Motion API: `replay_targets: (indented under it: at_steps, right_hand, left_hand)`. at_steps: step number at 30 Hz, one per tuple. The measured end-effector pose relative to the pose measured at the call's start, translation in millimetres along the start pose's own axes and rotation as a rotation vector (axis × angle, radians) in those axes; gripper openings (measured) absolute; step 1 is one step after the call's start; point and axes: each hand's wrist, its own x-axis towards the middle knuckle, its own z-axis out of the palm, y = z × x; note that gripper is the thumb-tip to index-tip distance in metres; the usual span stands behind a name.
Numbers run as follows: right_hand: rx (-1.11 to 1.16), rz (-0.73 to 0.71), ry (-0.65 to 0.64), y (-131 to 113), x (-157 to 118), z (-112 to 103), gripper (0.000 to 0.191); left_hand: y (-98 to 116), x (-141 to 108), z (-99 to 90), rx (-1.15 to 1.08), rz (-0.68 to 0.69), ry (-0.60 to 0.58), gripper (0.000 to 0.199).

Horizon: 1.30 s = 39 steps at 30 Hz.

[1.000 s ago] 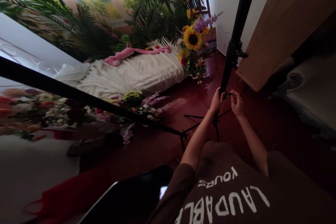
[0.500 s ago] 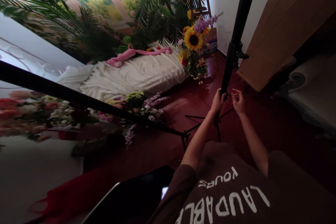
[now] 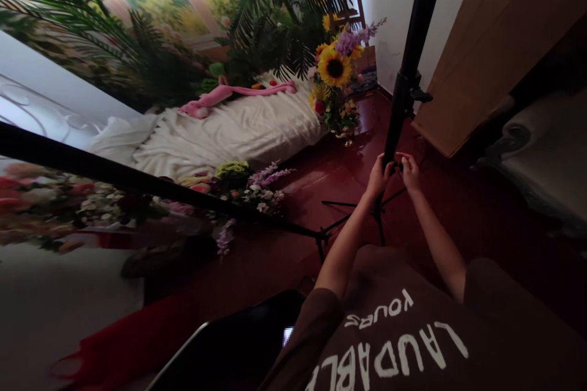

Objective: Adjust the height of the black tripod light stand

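Right of centre, our left hand [image 3: 378,176] grips the upright stand pole [image 3: 403,95]; our right hand [image 3: 409,170] pinches its small knob [image 3: 398,164] just beside

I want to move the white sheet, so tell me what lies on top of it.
On the white sheet a pink plush toy lies stretched along the far edge, with small red and orange bits beside it. Palm leaves overhang that edge, so anything beneath them is hidden.
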Motion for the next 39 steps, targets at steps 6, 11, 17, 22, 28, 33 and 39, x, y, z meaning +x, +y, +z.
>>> replay_targets:
  at_steps: [6,11,17,22,28,33,39]
  right_hand:
    - [0.342,0.502,-0.043,-18.5,8.5,-3.1,0.021]
    - [0.665,0.828,-0.186,-29.4,15.1,-14.3,0.023]
    - [0.841,1.001,-0.026,-5.5,-9.8,-10.2,0.020]
    - [0.755,1.222,-0.082,30.4,-53.1,6.0,0.020]
    - [0.623,1.369,-0.273,55.6,-69.9,49.1,0.017]
    - [0.512,1.478,-0.574,54.7,-81.5,126.3,0.014]
    - [0.360,1.626,-0.987,30.3,-122.2,228.2,0.019]
  left_hand:
    - [-1.6,-1.5,-0.3,0.035,-0.013,0.008,0.038]
    - [0.1,0.9,-0.4,0.026,-0.022,-0.005,0.040]
    - [-17.6,-28.2,-13.9,-0.075,-0.108,0.012,0.040]
    - [-67.9,-121.1,-88.7,0.038,-0.417,0.262,0.028]
    - [-78.5,-216.0,-225.5,0.225,-0.682,0.898,0.029]
    - [-47.1,-220.4,-273.1,0.343,-0.481,1.040,0.044]
    - [-28.8,-190.1,-272.3,0.393,-0.358,0.986,0.056]
